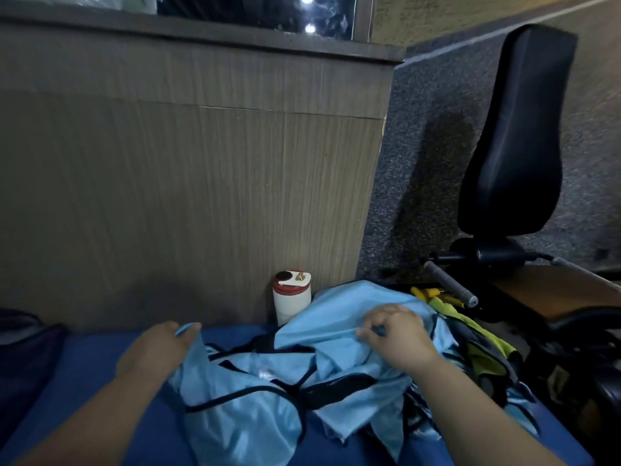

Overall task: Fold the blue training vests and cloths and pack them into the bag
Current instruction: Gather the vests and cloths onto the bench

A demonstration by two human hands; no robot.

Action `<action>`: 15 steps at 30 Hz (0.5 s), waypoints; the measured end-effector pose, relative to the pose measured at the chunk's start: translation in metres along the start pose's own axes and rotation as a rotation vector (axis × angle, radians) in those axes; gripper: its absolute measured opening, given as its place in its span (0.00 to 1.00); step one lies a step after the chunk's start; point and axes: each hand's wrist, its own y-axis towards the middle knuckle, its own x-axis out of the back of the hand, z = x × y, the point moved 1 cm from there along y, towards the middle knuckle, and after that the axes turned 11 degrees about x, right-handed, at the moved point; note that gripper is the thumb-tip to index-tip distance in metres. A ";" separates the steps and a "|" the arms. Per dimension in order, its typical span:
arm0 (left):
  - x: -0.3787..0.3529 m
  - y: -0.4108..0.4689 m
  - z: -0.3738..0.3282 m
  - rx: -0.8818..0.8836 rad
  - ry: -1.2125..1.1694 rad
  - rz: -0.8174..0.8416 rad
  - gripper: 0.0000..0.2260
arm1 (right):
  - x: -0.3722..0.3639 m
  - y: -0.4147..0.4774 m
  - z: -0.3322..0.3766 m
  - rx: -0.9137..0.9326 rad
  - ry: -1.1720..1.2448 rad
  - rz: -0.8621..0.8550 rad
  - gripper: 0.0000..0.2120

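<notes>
A heap of light blue training vests (pixel 268 391) with black trim lies crumpled on a dark blue padded surface (pixel 100 428). My left hand (pixel 158 344) pinches a corner of one light blue vest at the heap's left side. My right hand (pixel 393 334) grips a fold of light blue cloth (pixel 339 311) at the top right of the heap, fingers curled into the fabric. A dark bag (pixel 23 344) sits at the far left edge, mostly out of frame.
A white bottle (pixel 291 297) with a red band stands against the wooden panel behind the heap. Yellow-green vests (pixel 470 334) lie to the right. A black gym bench with an upright backrest (pixel 510 136) and a grey handle (pixel 450 288) stands at the right.
</notes>
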 end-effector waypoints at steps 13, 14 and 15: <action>-0.065 -0.072 -0.066 -0.361 -0.444 0.371 0.21 | -0.028 0.057 0.083 0.006 0.185 -0.072 0.22; -0.076 -0.077 -0.069 -0.376 -0.415 0.436 0.26 | -0.030 0.067 0.086 -0.024 0.203 -0.104 0.26; -0.085 -0.080 -0.071 -0.418 -0.340 0.459 0.34 | -0.033 0.077 0.087 -0.052 0.220 -0.119 0.30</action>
